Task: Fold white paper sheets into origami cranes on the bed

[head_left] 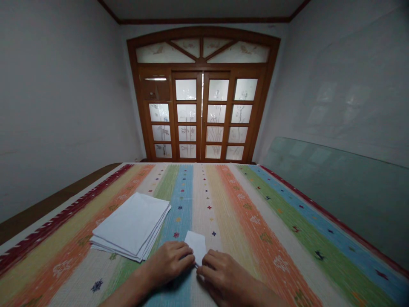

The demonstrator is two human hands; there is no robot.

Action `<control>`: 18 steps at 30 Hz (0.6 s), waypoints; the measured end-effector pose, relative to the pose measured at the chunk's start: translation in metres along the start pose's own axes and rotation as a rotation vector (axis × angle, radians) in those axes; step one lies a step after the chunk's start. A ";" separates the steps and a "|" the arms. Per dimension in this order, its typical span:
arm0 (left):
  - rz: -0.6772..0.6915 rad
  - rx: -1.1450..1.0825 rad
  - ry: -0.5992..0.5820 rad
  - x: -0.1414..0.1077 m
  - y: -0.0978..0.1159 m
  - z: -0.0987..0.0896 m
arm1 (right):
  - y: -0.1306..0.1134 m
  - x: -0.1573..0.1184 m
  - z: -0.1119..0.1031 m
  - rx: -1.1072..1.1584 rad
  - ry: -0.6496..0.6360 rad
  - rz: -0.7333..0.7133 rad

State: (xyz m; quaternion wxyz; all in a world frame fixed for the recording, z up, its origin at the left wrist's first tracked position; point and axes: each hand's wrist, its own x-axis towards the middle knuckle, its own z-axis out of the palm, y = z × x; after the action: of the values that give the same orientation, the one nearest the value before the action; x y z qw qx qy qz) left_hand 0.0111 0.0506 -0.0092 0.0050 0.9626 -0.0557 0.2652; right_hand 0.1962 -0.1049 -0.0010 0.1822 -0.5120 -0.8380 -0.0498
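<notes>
Head: small paper [196, 242], long axis pointing away.

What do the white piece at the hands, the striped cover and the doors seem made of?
White piece: probably matte paper, given its flat face and straight edges.
Striped cover: likely woven cloth, dull, with thread-like streaks.
Doors: seemingly wood, brown with slight sheen; their light-passing panes look like glass, possibly plastic.

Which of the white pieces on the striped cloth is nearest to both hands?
The small white piece, between the left hand and the right hand. The larger pieces lie apart from it, stacked to the left.
</notes>
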 end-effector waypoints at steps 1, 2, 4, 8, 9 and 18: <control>-0.004 -0.010 -0.012 0.000 0.001 0.000 | 0.001 -0.001 0.001 -0.007 0.013 -0.003; -0.018 -0.032 -0.027 0.001 0.001 -0.002 | 0.003 -0.001 0.003 -0.009 0.028 -0.009; -0.084 -0.112 -0.051 0.001 0.001 -0.007 | 0.007 -0.003 0.007 -0.007 0.058 -0.021; -0.216 -0.318 -0.100 0.002 -0.005 -0.021 | 0.014 -0.006 0.014 0.015 0.126 -0.023; -0.237 -0.344 -0.104 0.001 -0.007 -0.023 | 0.016 -0.007 0.014 0.035 0.154 -0.017; -0.389 -0.420 0.076 0.000 -0.010 -0.014 | 0.026 -0.007 0.010 0.468 0.486 0.137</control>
State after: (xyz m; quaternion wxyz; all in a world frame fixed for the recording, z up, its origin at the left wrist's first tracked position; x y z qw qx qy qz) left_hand 0.0057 0.0613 0.0030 0.2570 0.9224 0.0767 0.2780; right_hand 0.2187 -0.0956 -0.0155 0.4918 -0.4846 -0.7225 0.0355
